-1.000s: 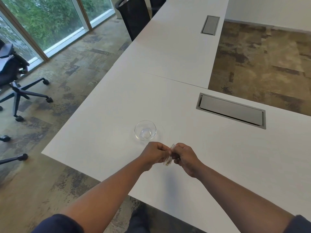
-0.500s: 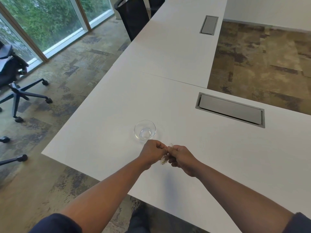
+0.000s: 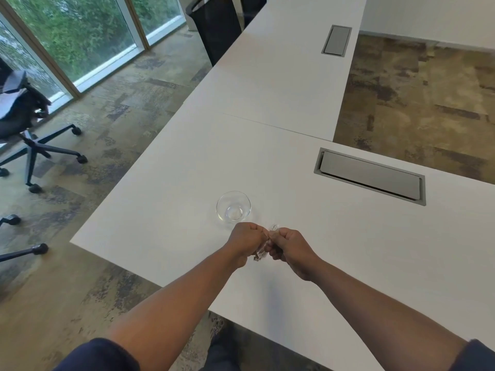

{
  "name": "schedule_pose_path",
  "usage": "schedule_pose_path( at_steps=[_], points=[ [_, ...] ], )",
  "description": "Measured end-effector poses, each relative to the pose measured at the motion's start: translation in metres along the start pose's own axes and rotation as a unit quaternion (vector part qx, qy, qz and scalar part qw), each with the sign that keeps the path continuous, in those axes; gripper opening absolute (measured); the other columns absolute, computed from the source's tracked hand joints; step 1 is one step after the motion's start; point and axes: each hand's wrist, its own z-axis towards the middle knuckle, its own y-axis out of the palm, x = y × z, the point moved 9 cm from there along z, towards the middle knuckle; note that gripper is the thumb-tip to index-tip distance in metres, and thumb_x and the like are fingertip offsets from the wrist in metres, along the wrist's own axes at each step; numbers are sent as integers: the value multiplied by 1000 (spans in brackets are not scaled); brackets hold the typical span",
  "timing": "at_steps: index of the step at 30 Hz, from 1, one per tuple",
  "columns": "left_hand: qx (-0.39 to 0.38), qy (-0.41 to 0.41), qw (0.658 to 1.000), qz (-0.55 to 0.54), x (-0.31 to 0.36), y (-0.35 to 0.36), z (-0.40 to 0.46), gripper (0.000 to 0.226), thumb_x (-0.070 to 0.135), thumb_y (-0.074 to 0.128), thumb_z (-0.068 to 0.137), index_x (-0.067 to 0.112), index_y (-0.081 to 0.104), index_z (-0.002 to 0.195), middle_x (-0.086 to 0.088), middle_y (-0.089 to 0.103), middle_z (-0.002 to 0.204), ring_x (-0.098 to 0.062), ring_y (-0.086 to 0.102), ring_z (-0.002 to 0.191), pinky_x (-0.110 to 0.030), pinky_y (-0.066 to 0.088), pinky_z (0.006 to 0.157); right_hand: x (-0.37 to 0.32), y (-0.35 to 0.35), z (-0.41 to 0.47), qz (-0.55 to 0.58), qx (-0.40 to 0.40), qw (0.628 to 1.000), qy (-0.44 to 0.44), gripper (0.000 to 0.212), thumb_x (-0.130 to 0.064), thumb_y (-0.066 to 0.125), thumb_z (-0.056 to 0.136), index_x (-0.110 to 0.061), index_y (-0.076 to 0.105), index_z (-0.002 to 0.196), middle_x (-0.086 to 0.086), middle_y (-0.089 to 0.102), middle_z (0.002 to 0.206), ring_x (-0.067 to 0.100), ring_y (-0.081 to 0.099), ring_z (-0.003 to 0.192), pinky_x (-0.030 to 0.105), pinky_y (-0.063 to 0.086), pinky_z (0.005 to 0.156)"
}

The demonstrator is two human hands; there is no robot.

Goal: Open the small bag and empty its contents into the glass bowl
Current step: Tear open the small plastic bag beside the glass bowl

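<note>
A small clear plastic bag (image 3: pixel 262 250) hangs between my two fists just above the white table. My left hand (image 3: pixel 247 241) pinches its left side and my right hand (image 3: pixel 290 246) pinches its right side, knuckles nearly touching. Most of the bag is hidden by my fingers; its contents look small and dark. The glass bowl (image 3: pixel 233 207) stands upright on the table just beyond my left hand and looks empty.
A grey cable hatch (image 3: pixel 371 176) is set into the white table (image 3: pixel 166 199) at the right, and another hatch (image 3: pixel 337 40) lies farther back. The table's near edge runs just under my forearms. Office chairs (image 3: pixel 24 121) stand on the floor at the left.
Both hands stay clasped on the bag and have drifted slightly forward, nearer the bowl. The bowl has not moved.
</note>
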Motion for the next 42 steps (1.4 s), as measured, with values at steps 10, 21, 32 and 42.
schedule_pose_path(
  at_steps=[10,21,32,42],
  points=[
    [-72,22,997,-32,5,3,13,26,17,78,91,-7,74,100,-14,69,82,-21,65,77,-36,59,91,-6,7,-2,-82,-31,996,-2,24,-18,45,107,-7,62,94,0,75,71,7,67,60,31,50,69],
    [8,-11,999,-47,-6,-4,12,10,-1,67,89,2,76,88,-6,69,70,-17,62,63,-25,55,62,-1,4,0,-76,-24,997,0,28,-17,50,105,-6,69,87,15,75,83,14,64,66,26,51,65],
    [81,125,982,116,23,-13,4,12,1,64,84,5,75,84,-6,74,70,-13,67,62,-30,59,64,-18,-10,5,-131,76,988,-21,27,-24,61,86,-3,67,71,10,76,68,14,62,56,28,52,56],
    [74,165,881,436,51,-21,7,20,-1,61,77,16,70,78,13,57,72,-15,58,74,-25,48,60,-15,-32,6,-347,107,931,19,23,-34,57,63,-12,52,59,9,69,55,16,47,46,26,34,51]
  ],
)
